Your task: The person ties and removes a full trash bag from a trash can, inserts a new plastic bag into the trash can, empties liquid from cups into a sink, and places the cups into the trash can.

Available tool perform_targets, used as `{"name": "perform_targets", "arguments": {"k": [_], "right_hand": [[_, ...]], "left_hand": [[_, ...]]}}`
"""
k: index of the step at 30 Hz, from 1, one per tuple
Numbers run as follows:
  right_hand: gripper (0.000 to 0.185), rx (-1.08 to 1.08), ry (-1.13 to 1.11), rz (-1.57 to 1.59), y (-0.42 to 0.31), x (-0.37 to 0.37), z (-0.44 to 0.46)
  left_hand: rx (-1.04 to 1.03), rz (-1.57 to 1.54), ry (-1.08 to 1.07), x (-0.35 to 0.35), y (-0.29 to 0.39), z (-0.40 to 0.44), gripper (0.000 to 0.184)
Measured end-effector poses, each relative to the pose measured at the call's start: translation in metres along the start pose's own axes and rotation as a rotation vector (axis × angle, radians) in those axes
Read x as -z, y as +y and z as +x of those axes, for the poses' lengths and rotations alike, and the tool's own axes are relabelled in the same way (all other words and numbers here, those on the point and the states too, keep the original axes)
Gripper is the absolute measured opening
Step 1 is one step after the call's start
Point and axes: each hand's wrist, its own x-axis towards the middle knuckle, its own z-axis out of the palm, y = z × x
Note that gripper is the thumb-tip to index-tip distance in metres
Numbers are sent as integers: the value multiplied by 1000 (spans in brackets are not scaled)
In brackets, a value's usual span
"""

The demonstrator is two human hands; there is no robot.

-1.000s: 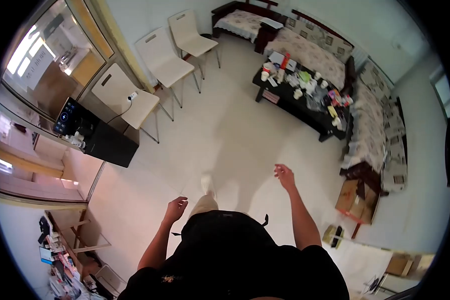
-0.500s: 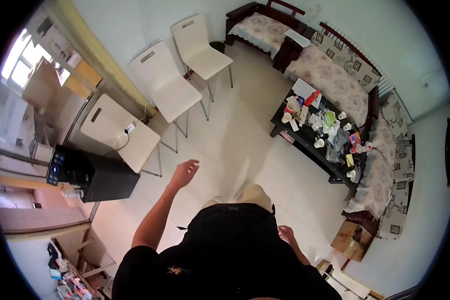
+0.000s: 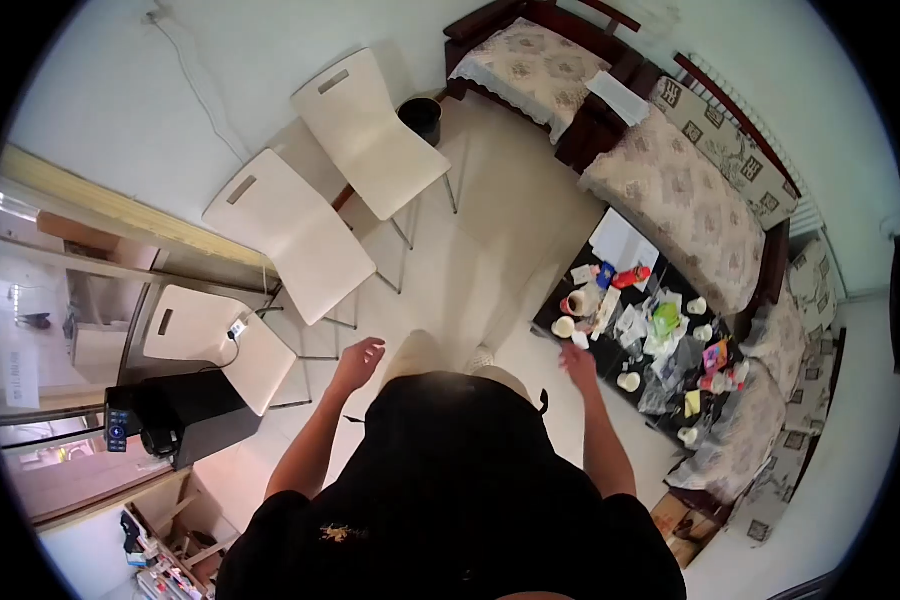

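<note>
My left hand (image 3: 358, 363) hangs over the floor with its fingers loosely apart, holding nothing. The nearest thing to it is a white chair (image 3: 305, 242). My right hand (image 3: 576, 364) is beside the near left edge of the black coffee table (image 3: 550, 318), its fingers a little bent and nothing seen in them. Close above that hand in the view are a white paper cup (image 3: 563, 326) and a larger open cup or tub (image 3: 578, 303). Whether the hand touches the table cannot be told.
Several cups, a red bottle (image 3: 631, 277), plastic bags (image 3: 660, 318) and a white board (image 3: 624, 240) crowd the table. A cushioned sofa (image 3: 675, 200) runs behind it. More white chairs (image 3: 370, 135), a black bin (image 3: 420, 120) and a black water dispenser (image 3: 195, 415) stand to the left.
I have walked forward, so chairs and table are closer. My right hand has swung forward from my side to near the table. My left hand stays in front, slightly further left.
</note>
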Motion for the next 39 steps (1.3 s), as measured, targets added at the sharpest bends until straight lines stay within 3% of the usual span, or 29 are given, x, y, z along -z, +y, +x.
{"name": "perform_targets", "arguments": {"k": [4, 6, 10, 12, 14, 16, 19, 22, 24, 26, 28, 30, 32, 34, 35, 36, 39], "right_hand": [[28, 132, 100, 95, -146, 62, 127], [29, 89, 117, 154, -156, 74, 183], [31, -137, 44, 152, -103, 79, 242], [31, -25, -85, -246, 32, 83, 260], [27, -527, -187, 144, -72, 75, 250], [27, -382, -245, -107, -127, 79, 269], [27, -111, -309, -241, -123, 95, 340], [30, -403, -224, 1, -161, 121, 425], [36, -469, -288, -127, -188, 150, 512], [45, -151, -325, -486, -153, 181, 619], [47, 173, -234, -867, -211, 199, 709], [54, 356, -323, -773, -244, 219, 815], [59, 374, -426, -791, -306, 223, 911], [62, 19, -560, -532, -402, 214, 975], [63, 139, -598, -670, -411, 212, 1022], [57, 107, -669, -565, -454, 200, 1045], [47, 514, -686, -834, -498, 155, 1121]], "left_hand": [[2, -89, 26, 6, 15, 115, 28], [-16, -88, 32, 9, 19, 177, 29], [-52, -35, 27, 21, 28, 310, 31], [-58, -94, 18, 43, 58, 364, 31], [-89, -84, 18, 66, 80, 425, 30], [-117, -68, 15, 86, 96, 484, 29], [-58, -66, -20, 111, 122, 560, 27], [15, -69, 26, 117, 141, 619, 27], [88, -79, 71, 105, 146, 657, 26], [152, -99, 119, 81, 147, 688, 26], [240, -156, 113, 52, 154, 709, 26], [318, -228, 138, 29, 179, 728, 26], [319, -280, 200, 14, 205, 743, 27], [408, -381, 244, 18, 244, 752, 27], [397, -363, 291, 12, 249, 760, 28], [420, -406, 324, 7, 250, 769, 28], [492, -531, 417, -13, 244, 782, 29]]}}
